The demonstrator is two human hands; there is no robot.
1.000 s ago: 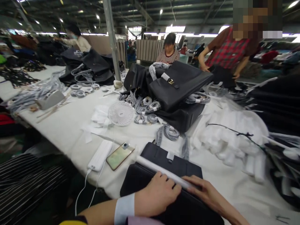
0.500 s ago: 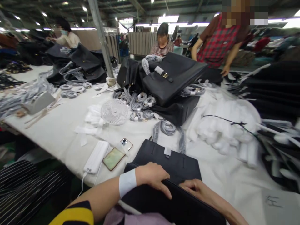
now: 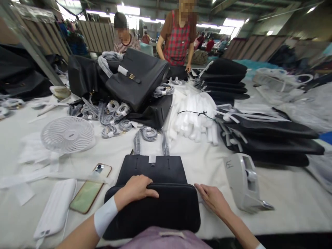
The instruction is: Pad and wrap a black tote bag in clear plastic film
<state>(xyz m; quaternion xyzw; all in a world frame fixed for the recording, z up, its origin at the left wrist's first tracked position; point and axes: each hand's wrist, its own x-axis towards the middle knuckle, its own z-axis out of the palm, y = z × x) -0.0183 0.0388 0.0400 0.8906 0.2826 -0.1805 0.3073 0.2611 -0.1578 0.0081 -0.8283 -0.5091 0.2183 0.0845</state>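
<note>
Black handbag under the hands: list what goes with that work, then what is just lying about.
In hand:
- black handbag, folded over
- left hand on its folded edge
- right hand at its right side

Lying about:
- phone
- power bank
- small fan
- tape dispenser
- foam rolls

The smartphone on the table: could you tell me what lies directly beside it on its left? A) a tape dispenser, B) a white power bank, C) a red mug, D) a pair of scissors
B: the white power bank lies just left of the smartphone, while the tape dispenser stands far off to the right of the black bag that both hands rest on.
</note>
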